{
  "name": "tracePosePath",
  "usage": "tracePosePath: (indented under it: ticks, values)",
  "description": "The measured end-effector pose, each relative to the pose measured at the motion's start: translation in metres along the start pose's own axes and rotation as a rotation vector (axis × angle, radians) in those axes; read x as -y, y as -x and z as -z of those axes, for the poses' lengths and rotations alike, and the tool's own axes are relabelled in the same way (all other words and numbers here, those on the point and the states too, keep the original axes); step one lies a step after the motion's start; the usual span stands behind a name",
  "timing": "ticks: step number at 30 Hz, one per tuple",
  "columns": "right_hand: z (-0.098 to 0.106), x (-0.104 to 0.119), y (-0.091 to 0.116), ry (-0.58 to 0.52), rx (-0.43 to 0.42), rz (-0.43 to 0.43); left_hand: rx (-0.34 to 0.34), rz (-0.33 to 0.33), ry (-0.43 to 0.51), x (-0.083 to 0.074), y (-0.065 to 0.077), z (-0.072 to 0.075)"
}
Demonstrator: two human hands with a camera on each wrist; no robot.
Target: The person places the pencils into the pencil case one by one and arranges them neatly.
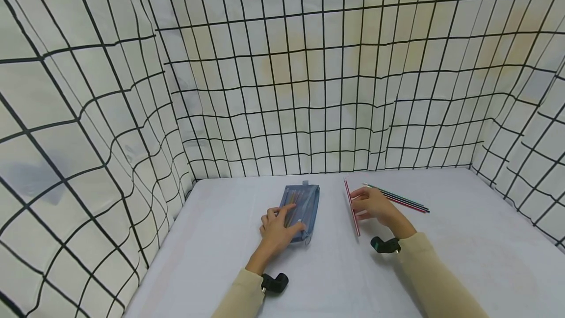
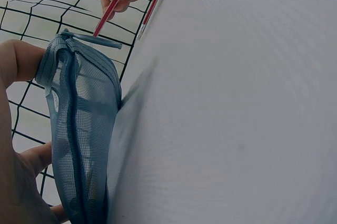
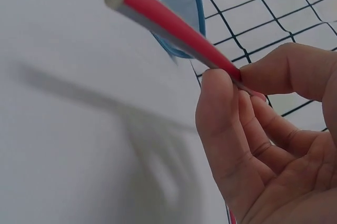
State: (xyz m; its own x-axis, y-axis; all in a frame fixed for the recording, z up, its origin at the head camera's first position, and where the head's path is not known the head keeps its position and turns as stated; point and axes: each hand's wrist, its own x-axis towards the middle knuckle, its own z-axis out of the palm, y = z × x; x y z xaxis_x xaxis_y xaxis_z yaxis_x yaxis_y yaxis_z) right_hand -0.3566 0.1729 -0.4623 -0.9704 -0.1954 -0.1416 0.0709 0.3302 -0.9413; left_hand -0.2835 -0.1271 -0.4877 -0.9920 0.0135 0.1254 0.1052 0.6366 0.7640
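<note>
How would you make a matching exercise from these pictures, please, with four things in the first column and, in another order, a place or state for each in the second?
Things:
1. blue pouch
2. single red pencil
3. group of loose pencils
4. net

Places or states:
A. black, rising beyond the table
B. pinched by the right hand
C. touched by the left hand
D. lying together on the table

Right pairs: 1-C, 2-B, 3-D, 4-A.
</note>
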Motion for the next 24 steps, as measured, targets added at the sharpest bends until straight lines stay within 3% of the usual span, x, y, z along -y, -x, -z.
tracePosePath:
  ticks: [24]
  values:
    - [-0.051,0.011,0.009,-0.082,0.081,-0.077,-0.006,0.008,-0.015,-0.001,0.002,0.000]
